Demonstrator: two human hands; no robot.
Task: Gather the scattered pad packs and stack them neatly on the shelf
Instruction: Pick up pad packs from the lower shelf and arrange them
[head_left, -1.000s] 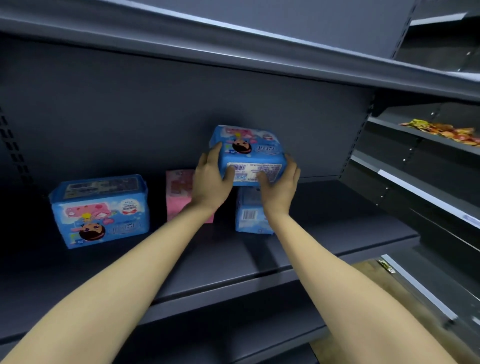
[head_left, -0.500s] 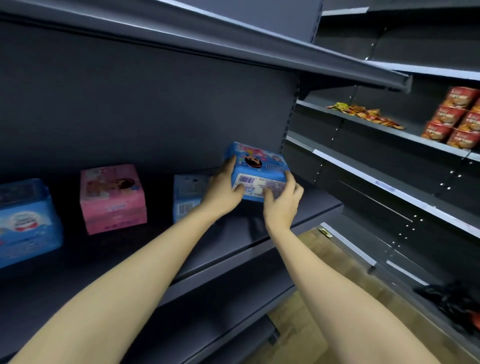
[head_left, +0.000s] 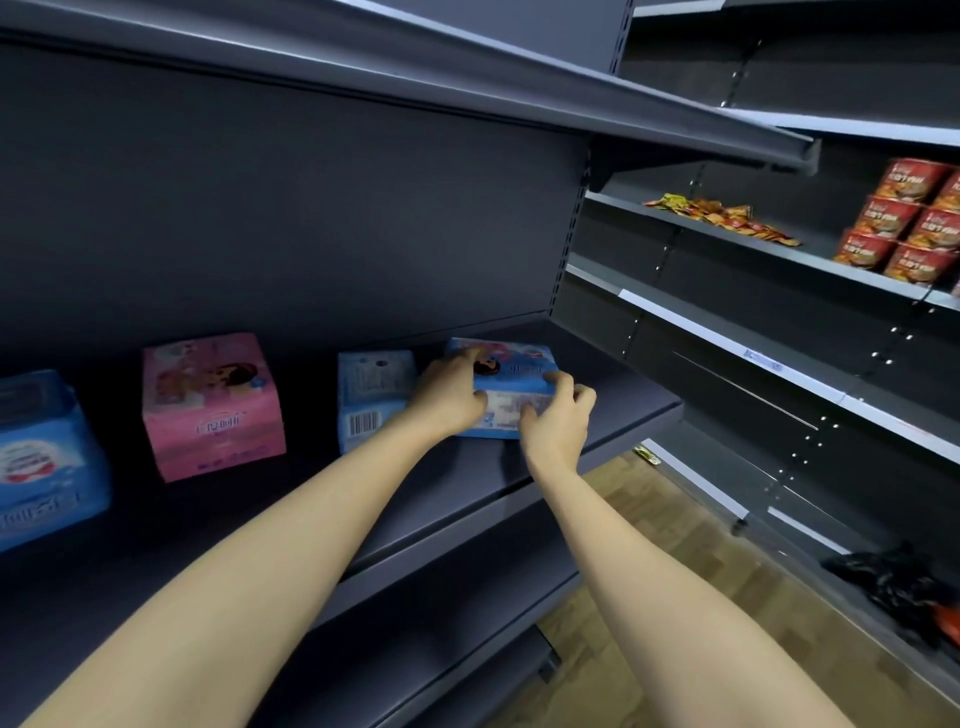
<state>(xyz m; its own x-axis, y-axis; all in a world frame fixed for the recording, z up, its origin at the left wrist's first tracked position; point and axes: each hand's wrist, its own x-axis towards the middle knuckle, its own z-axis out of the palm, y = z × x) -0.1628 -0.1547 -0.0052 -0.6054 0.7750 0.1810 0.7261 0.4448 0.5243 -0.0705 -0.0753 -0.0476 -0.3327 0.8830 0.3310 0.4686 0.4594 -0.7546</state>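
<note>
Left hand (head_left: 449, 397) and right hand (head_left: 558, 423) grip the blue pack (head_left: 514, 364) mid-frame, near the right end of the shelf (head_left: 618, 397), where a careless push might slide it off.

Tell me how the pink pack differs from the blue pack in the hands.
Colour: the pink pack is pink, the blue pack blue. State: the pink pack stands untouched; the blue pack is gripped by the left hand and right hand. Pose: the pink pack stands tall; the blue pack lies flat. Both are at the same shelf and show a cartoon face.
</note>
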